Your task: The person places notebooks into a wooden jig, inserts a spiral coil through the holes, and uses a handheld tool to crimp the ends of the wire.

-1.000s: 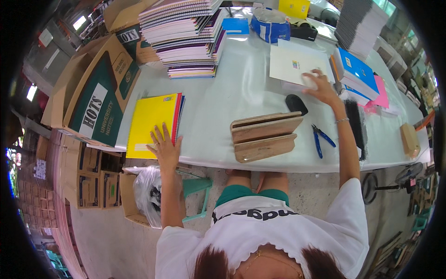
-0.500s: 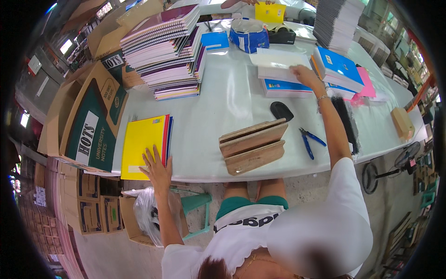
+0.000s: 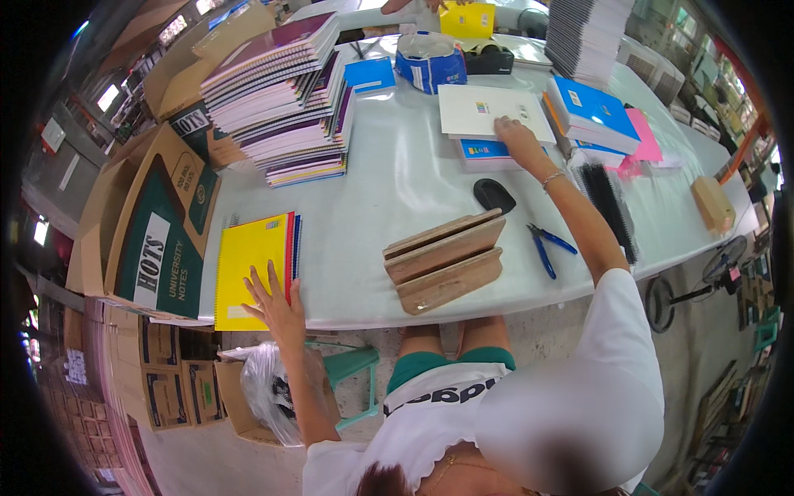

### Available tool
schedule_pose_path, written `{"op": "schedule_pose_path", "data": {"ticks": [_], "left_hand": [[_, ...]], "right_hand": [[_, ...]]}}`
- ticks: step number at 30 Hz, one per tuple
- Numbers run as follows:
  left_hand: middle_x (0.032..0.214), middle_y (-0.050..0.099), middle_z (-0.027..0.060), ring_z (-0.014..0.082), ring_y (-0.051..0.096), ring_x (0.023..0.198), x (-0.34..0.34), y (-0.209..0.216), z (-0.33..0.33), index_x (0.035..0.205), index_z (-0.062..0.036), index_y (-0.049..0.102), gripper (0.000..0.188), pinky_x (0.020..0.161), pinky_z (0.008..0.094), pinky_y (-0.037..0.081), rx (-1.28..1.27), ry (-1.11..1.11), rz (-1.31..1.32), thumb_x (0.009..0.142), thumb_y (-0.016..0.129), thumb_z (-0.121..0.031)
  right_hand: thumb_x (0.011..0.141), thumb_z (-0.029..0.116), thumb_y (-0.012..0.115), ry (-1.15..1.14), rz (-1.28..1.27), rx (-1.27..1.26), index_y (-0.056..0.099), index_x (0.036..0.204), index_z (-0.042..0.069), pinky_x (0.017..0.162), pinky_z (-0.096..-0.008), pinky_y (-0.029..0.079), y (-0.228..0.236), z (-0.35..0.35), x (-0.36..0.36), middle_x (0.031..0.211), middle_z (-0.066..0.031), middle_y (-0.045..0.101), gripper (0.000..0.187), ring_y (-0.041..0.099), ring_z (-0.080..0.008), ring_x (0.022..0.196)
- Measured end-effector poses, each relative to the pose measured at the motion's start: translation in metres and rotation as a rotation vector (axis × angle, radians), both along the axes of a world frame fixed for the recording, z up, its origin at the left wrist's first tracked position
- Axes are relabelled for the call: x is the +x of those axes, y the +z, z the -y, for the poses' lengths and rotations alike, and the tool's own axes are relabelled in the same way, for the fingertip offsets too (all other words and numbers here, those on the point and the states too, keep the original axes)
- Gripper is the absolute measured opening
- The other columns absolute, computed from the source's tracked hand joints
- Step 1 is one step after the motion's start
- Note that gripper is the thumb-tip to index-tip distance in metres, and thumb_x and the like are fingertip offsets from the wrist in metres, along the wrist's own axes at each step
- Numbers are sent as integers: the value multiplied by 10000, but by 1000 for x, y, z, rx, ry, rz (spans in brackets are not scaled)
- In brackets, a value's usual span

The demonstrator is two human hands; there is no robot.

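My left hand (image 3: 278,299) lies with spread fingers on a yellow spiral notebook (image 3: 255,244), the top one of a small stack with red and blue covers below, at the table's front left. Farther off to the right, my right hand (image 3: 517,139) has its bent fingers closed at the near edge of a white sheet (image 3: 465,109) with a small coloured print. The thumb is hidden. Under that sheet, a blue-covered stack (image 3: 488,150) shows. Beside it on the right stand more blue-covered books (image 3: 594,114).
A wooden holder (image 3: 447,263), a black rounded object (image 3: 495,196) and blue-handled cutters (image 3: 547,245) lie near the front. A tall notebook pile (image 3: 277,107) and a cardboard box (image 3: 157,223) stand at left. Another person's hand (image 3: 405,7) shows at the far edge.
My right hand has moved slightly left and nearer. The white sheet now shows a printed face where blank white showed before. My left hand stays on the yellow notebook, its fingers spread wider.
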State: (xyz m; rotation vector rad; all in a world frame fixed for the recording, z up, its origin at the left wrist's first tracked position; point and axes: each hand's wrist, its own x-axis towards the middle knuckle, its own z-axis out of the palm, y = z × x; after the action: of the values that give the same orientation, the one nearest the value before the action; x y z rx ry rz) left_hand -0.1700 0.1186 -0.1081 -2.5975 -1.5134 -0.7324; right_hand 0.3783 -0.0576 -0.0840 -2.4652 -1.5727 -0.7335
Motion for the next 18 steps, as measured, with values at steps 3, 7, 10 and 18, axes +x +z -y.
{"op": "schedule_pose_path", "data": {"ticks": [3, 7, 10, 18], "left_hand": [[1481, 351, 179, 370, 294, 1391, 30, 20, 24, 1386, -97, 484, 450, 1119, 573, 180, -74, -157, 280, 983, 508, -297], [1390, 461, 164, 326, 399, 1317, 69, 41, 58, 1316, -48, 539, 362, 1113, 421, 272, -363, -535, 681, 1000, 484, -216], [1358, 484, 167, 298, 418, 1308, 99, 72, 83, 1316, -12, 526, 365, 1109, 386, 297, -446, -670, 810, 1000, 489, -191], [1354, 436, 144, 266, 439, 1289, 190, 103, 124, 1406, 10, 354, 565, 1113, 388, 327, -1327, -762, 1501, 987, 546, -316]], "right_hand": [[893, 55, 535, 25, -48, -50, 553, 1195, 44, 815, -432, 522, 10, 10, 3, 1153, -199, 620, 303, 629, -347, 1005], [887, 77, 552, -19, -174, 35, 591, 1154, 43, 788, -429, 516, 39, 19, 3, 1032, -191, 668, 271, 649, -346, 927], [883, 109, 572, 45, -192, 343, 597, 1164, 82, 746, -430, 517, 54, 32, -2, 932, -184, 663, 284, 650, -344, 882], [973, 208, 578, 580, -1277, 1170, 513, 1288, 20, 889, -337, 510, 124, 58, -141, 1154, -64, 644, 373, 626, -176, 1027]]}}
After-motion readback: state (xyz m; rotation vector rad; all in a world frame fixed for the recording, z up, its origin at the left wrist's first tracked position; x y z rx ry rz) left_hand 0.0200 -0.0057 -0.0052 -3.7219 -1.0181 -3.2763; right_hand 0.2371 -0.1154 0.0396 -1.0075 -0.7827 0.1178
